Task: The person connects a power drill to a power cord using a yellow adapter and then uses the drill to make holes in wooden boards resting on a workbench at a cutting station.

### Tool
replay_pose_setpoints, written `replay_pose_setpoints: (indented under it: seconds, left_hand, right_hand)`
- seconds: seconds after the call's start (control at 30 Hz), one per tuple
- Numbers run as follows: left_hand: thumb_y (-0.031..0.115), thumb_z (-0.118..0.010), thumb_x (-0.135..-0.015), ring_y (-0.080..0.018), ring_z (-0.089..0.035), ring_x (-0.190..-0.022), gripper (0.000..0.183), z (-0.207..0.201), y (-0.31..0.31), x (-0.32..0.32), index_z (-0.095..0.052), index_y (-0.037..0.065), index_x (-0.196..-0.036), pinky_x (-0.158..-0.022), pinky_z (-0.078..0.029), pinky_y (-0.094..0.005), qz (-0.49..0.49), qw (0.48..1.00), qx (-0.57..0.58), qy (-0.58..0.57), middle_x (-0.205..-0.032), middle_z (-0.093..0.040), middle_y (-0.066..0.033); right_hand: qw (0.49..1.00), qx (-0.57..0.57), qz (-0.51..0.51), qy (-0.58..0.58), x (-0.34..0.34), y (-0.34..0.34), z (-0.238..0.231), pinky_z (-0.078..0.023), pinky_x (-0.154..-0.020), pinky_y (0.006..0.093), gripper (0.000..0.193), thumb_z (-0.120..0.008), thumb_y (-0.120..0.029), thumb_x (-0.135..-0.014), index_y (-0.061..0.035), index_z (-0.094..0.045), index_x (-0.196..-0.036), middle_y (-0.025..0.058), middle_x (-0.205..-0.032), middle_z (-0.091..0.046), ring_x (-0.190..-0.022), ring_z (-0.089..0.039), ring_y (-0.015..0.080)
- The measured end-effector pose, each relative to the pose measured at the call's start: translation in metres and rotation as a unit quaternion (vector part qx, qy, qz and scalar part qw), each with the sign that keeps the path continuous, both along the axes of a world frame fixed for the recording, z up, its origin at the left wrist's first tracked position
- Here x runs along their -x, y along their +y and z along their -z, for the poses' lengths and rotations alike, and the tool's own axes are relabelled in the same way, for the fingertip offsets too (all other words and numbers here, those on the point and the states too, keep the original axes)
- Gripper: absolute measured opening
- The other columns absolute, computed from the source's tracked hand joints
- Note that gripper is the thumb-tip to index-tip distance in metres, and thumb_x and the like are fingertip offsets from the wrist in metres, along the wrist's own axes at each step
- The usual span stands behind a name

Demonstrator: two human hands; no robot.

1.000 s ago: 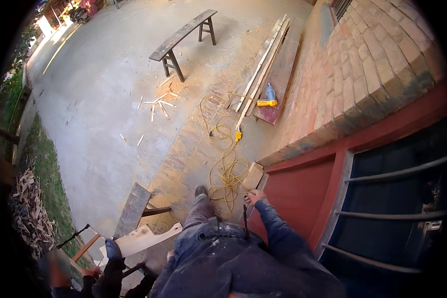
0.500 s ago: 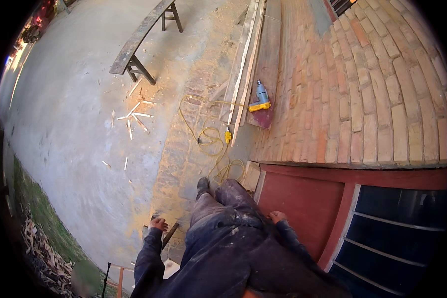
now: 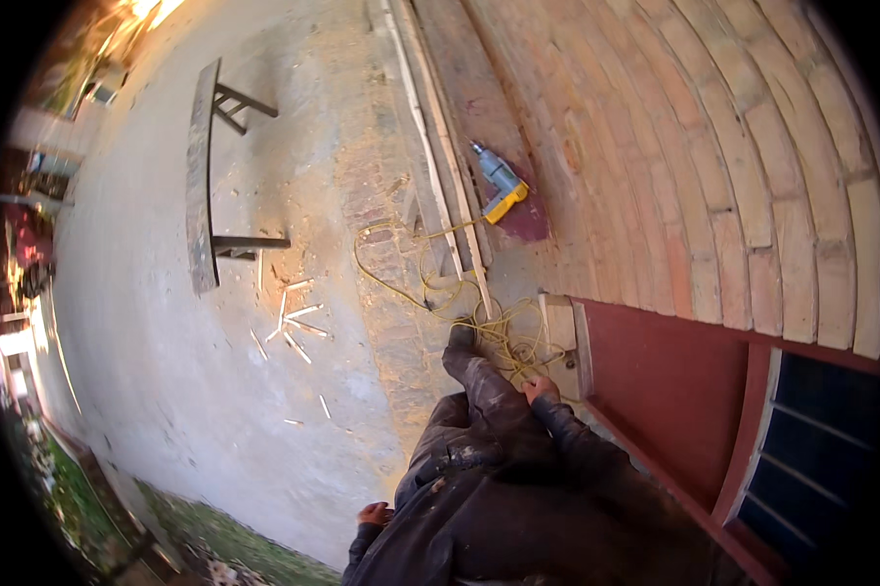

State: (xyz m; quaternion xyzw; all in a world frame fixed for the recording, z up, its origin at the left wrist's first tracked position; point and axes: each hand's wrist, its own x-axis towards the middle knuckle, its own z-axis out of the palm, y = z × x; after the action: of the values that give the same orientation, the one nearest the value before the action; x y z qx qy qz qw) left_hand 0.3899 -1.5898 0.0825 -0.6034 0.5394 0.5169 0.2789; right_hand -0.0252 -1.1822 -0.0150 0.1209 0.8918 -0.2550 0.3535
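Observation:
My right hand (image 3: 541,389) hangs low beside my right leg, in front of a coiled yellow cord (image 3: 503,342). Whether it touches the cord I cannot tell, and its fingers are too small to read. My left hand (image 3: 374,513) is at my left side over the concrete, its fingers partly hidden; no held thing shows in it. Ahead, a blue-grey and yellow power drill (image 3: 500,184) lies on a wide board (image 3: 523,221) at the foot of the brick wall, its yellow cord running to the coil near my foot.
Long thin wooden strips (image 3: 438,127) lie along the wall. A narrow wooden bench (image 3: 201,176) stands ahead on the left, with cut sticks (image 3: 298,320) and sawdust near it. A wooden block (image 3: 559,322) sits by the red door panel (image 3: 665,381) on my right.
My view has turned and moved forward, bringing the cord and drill nearer. My right hand has swung forward, while my left hand has dropped back. The dark wooden piece beside my left hand is out of view.

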Motion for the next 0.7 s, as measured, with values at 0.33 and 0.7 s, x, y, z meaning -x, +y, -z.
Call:
replay_pose_setpoints:
  seconds: [0.33,0.7]
  left_hand:
    - [0.028,-0.069,-0.097,-0.0266,-0.074,-0.077,0.030,-0.004,-0.172,0.280,-0.069,0.003,-0.114,-0.064,-0.062,-0.0388,0.089,0.993,-0.041,0.067,-0.094,-0.074,-0.0159]
    - [0.024,-0.066,-0.097,-0.0209,-0.073,-0.075,0.029,0.043,-0.228,0.513,-0.071,-0.002,-0.108,-0.066,-0.060,-0.0323,0.478,0.873,-0.081,0.050,-0.089,-0.075,-0.0127]
  right_hand:
    - [0.906,0.206,0.363,-0.064,-0.040,-0.016,0.054,-0.059,-0.059,0.0357,0.029,-0.063,-0.027,-0.095,-0.0013,-0.072,-0.106,0.0107,-0.092,-0.077,-0.076,-0.074,0.0219]
    - [0.745,0.172,0.644,0.024,-0.167,-0.159,0.052,-0.061,-0.064,0.0418,0.031,-0.066,-0.027,-0.095,0.0004,-0.069,-0.111,0.0138,-0.091,-0.076,-0.077,-0.073,0.0253]
